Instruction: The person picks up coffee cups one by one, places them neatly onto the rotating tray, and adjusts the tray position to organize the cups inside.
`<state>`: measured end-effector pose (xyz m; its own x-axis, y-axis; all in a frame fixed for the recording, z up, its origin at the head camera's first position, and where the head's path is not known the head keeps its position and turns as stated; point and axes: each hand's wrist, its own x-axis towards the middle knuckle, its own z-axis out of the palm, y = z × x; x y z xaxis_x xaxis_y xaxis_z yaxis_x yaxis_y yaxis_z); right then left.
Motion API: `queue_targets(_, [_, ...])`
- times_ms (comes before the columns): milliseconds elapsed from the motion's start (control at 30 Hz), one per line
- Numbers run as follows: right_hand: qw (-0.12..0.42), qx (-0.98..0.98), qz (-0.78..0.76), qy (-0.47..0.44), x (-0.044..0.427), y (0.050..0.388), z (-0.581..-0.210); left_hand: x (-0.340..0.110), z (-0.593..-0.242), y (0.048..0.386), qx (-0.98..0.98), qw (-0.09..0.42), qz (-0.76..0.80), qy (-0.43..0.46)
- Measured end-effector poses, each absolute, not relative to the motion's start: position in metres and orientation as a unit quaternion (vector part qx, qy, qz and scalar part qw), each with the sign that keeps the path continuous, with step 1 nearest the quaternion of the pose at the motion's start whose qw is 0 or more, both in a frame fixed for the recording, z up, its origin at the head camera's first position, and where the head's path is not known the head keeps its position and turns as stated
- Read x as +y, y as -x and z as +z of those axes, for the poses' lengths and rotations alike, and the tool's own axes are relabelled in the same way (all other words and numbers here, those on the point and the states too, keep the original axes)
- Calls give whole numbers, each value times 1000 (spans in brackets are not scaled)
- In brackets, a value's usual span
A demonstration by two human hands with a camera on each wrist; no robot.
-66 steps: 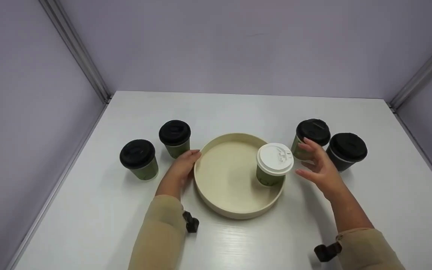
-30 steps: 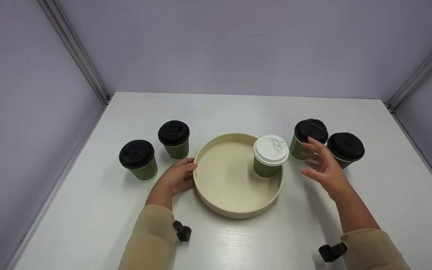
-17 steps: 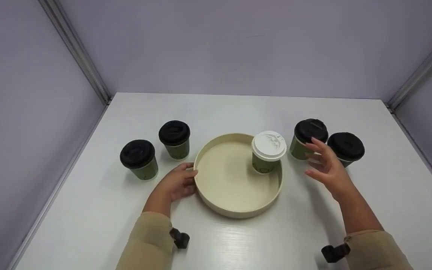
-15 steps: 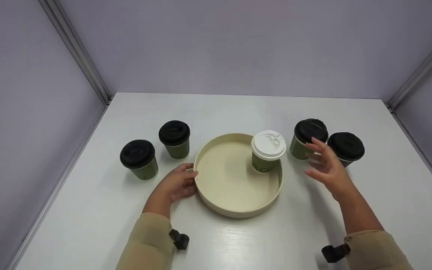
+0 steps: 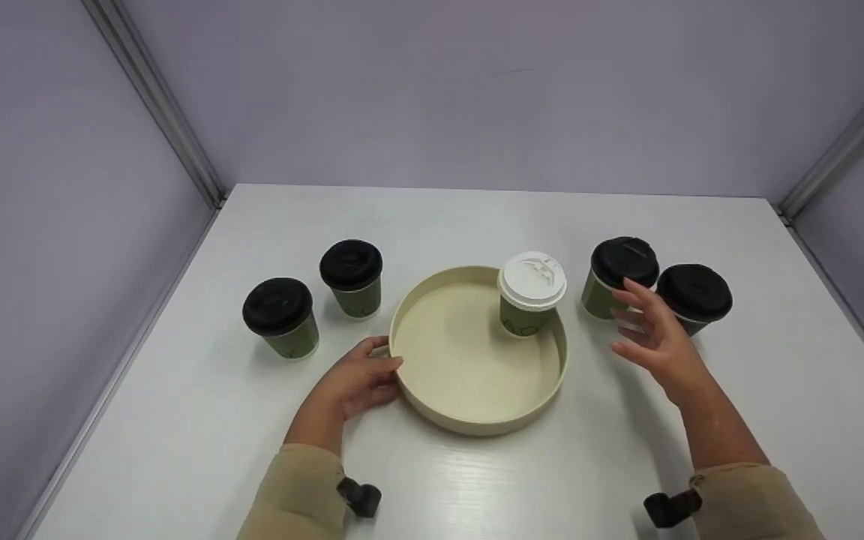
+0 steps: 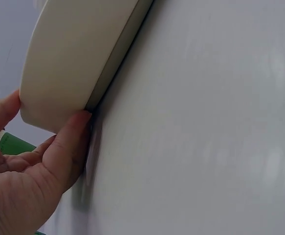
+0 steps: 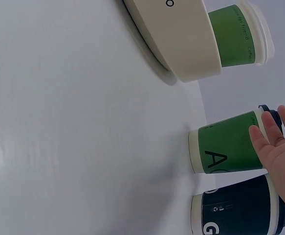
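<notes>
In the head view, a round cream tray (image 5: 477,424) lies mid-table, holding an upright green cup with a white lid (image 5: 532,281) by its right rear wall. My left hand (image 5: 349,382) grips the tray's left edge; the left wrist view shows thumb and fingers (image 6: 71,132) pinching the tray's wall (image 6: 74,58). My right hand (image 5: 661,349), fingers spread and slightly bent, hovers in front of a green cup with a black lid (image 5: 624,262) and holds nothing. In the right wrist view its fingers (image 7: 274,132) overlap that green cup (image 7: 230,144); whether they touch is unclear.
A dark cup with a black lid (image 5: 694,292) stands at the right, close by the green one. Two green cups with black lids, one nearer (image 5: 278,307) and one farther back (image 5: 351,266), stand left of the tray. Purple-grey walls (image 5: 462,97) border the white table (image 5: 169,450).
The tray has turned anticlockwise, carrying the white-lidded cup back and slightly left. My left hand has slid forward along the tray's edge toward me. My right hand has drawn slightly away from the tray.
</notes>
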<state>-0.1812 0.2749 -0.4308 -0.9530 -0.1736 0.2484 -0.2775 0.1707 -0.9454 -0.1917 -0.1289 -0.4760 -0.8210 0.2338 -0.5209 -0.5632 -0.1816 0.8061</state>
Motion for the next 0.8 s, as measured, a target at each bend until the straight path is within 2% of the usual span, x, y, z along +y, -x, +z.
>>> queue_targets(800, [32,-754,637,-153,280,182,-436,-126,-480,178,616,285,719,149])
